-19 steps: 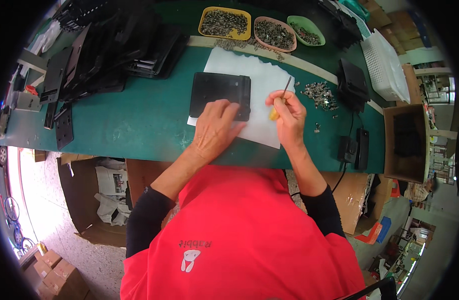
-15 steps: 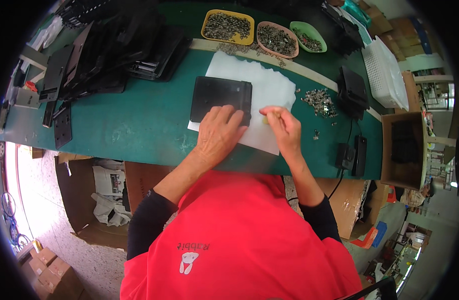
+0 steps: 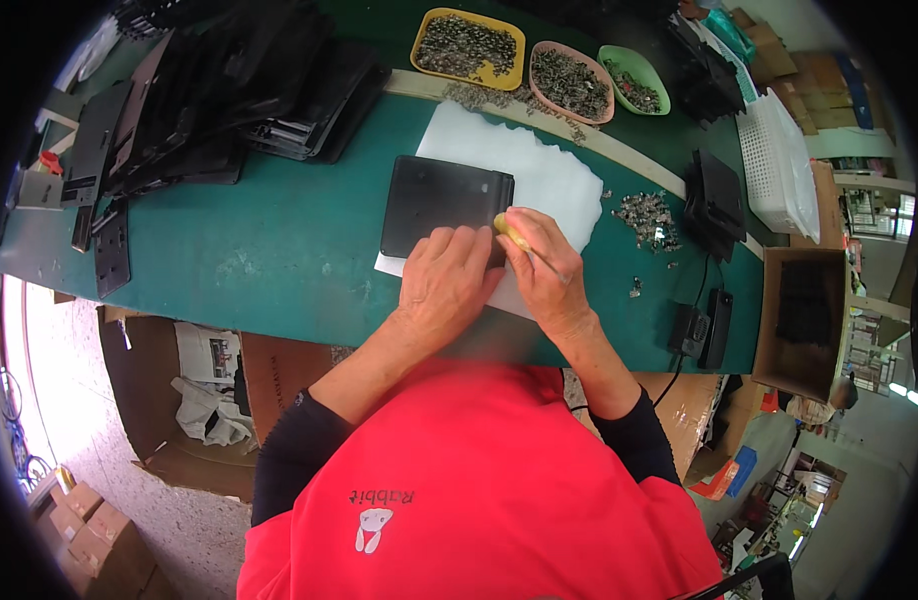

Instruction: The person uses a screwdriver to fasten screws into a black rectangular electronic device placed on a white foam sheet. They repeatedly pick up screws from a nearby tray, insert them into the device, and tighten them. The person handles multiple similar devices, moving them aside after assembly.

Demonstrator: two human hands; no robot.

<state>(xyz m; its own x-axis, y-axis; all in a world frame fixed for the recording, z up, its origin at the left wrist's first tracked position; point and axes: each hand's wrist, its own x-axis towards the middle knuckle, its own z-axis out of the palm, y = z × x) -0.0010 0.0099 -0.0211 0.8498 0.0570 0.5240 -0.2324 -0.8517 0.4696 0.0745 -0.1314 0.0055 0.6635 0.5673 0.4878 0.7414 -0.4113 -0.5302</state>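
Note:
A flat, dark, squarish panel (image 3: 444, 208) lies on a white foam sheet (image 3: 549, 165) in front of me. My left hand (image 3: 444, 283) rests on the panel's near edge, its fingers stretched out and lying over the surface. At the panel's right edge, my right hand (image 3: 547, 275) is closed around a yellow-handled tool (image 3: 513, 233). A thin shaft seems to run from the handle back along the fingers, like a screwdriver's. The handle end is close to the panel's edge; whether it touches is hidden.
Small metal parts fill a yellow tray (image 3: 499, 77), a pink tray (image 3: 601, 117) and a green tray (image 3: 662, 103) at the back. Loose fittings (image 3: 647, 220) lie on the green table (image 3: 289, 220) to the right. Black panels (image 3: 314, 110) are stacked at the left.
My right hand has moved left, from over the foam sheet to the panel's right edge, and the yellow handle shows more plainly. My left hand stays on the panel.

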